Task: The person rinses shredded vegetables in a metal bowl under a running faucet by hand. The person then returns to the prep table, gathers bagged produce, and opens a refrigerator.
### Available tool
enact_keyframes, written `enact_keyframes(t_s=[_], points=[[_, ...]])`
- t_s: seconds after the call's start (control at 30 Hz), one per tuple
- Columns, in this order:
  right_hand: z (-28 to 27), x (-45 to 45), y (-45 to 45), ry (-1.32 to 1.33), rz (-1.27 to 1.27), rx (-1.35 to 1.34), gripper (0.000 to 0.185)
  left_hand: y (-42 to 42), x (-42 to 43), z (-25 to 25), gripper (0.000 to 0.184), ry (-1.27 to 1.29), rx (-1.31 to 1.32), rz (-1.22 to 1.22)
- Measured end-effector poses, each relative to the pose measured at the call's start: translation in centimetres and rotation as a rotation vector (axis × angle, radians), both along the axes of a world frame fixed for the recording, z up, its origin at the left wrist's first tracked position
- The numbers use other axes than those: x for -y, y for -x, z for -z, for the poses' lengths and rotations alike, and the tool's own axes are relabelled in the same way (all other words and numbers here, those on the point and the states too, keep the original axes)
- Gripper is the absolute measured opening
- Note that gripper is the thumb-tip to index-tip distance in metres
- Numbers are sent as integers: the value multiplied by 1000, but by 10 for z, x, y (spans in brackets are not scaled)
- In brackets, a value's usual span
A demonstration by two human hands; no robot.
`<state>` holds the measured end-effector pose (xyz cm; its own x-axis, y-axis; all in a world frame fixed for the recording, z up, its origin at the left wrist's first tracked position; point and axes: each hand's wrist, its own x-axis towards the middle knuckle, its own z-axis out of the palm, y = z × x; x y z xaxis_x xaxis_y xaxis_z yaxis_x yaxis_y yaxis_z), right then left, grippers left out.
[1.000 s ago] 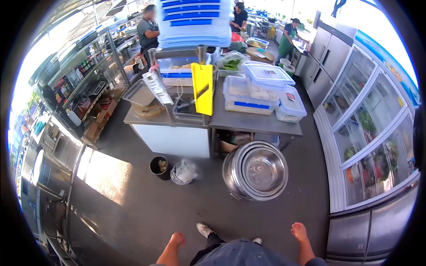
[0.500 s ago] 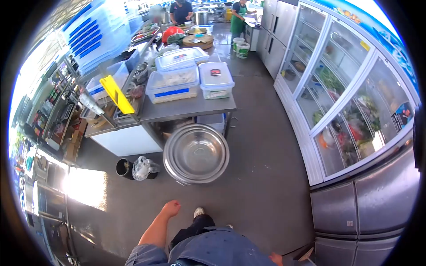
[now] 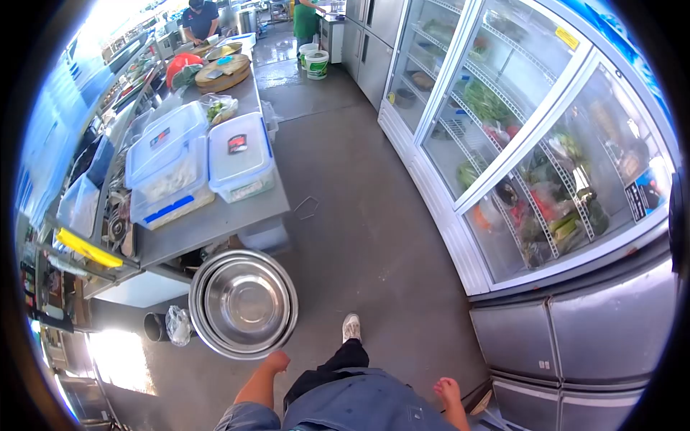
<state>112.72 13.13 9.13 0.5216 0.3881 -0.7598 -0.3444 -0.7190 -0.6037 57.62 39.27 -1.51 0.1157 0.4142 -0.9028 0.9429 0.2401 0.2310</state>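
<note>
My left hand hangs in front of my body with its fingers curled in and nothing in them. It is nearest to the nested steel bowls, close to their lower rim; I cannot tell whether they touch. My right hand hangs at my other side, fingers loosely bent and apart, holding nothing. A pale stick-like thing shows beside it, near the steel cabinet. My white shoe steps forward on the grey floor.
A steel counter at left carries lidded plastic boxes and round wooden boards. Glass-door fridges line the right. Buckets stand farther down the aisle. A co-worker in dark clothes and another in a green apron are ahead.
The view has moved forward and turned right, so the counter and bowls lie farther left. My right hand has come forward into fuller view. A foot has stepped ahead.
</note>
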Motion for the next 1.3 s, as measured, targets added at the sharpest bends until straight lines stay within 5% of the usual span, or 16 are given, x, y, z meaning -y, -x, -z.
enact_keyframes(t_s=[0.03,0.1,0.2,0.27,0.43,0.77,0.93,1.17,1.3], points=[[-11,-9,-12,63,87,-32,22,-17,-30,3,32,-101,88,252],[-19,-38,-43,101,153,-59,22,-63,-98,-18,29,-306,197,251],[-28,-87,-79,187,212,-118,24,-135,-201,-69,25,-445,309,-305],[-30,-135,-103,223,256,-65,25,-188,-273,-145,29,-330,443,-421],[-2,-294,-157,163,161,-84,23,-277,-412,-210,29,-407,609,-483],[43,-682,-277,126,-171,-125,20,-317,-592,-241,31,-619,320,-368],[18,-899,-308,48,-356,-41,23,-318,-684,-256,33,-628,336,-675],[67,-1129,-275,-6,-573,20,20,-289,-831,-164,29,-621,354,-818],[36,-1227,-280,93,-637,59,20,-288,-967,-176,30,-685,353,-788]])
